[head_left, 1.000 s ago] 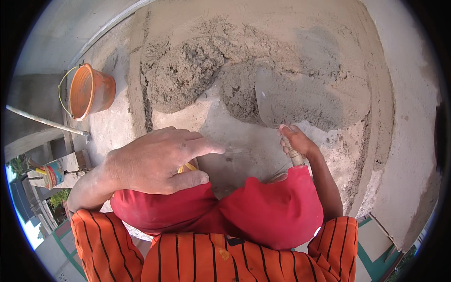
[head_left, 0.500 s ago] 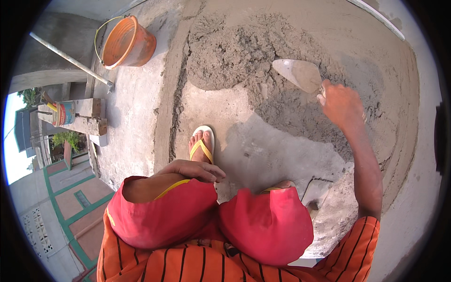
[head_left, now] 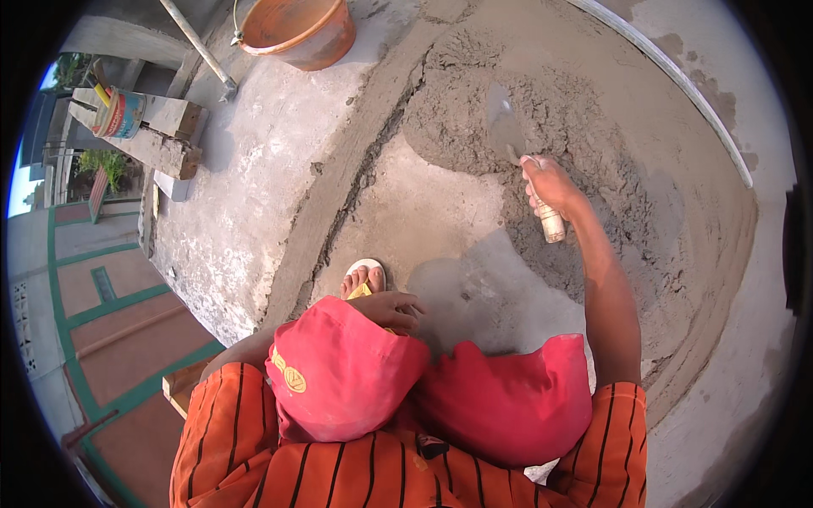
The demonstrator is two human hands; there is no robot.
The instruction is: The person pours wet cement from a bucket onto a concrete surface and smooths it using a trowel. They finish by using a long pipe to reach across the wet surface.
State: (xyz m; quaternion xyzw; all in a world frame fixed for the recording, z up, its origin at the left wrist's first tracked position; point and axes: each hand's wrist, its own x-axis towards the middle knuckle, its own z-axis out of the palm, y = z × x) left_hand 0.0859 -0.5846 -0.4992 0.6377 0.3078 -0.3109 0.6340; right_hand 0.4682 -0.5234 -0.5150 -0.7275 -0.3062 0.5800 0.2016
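Observation:
My right hand [head_left: 550, 182] is closed around the wooden handle of a trowel [head_left: 506, 129]. Its blade points away from me, down against the spread of wet mortar [head_left: 449, 127], and grey paste smears the metal. The butt of the handle sticks out below my fist. My left hand [head_left: 396, 309] hangs loosely over my left knee, its fingers partly stretched and nothing in them. Just beyond it is my sandalled foot [head_left: 366, 278] on the bare concrete.
An orange bucket [head_left: 318, 38] stands at the far left, with a metal-tipped pole [head_left: 199, 46] nearby. A paint tin [head_left: 120, 114] with tools sits on wooden planks [head_left: 165, 148]. A long straight strip [head_left: 669, 68] lies along the wall at the right. A crack [head_left: 373, 161] crosses the floor.
My right hand has swung the trowel leftward, and the blade has turned to point farther away. The whole view has shifted and rotated. My left hand stays by the knee.

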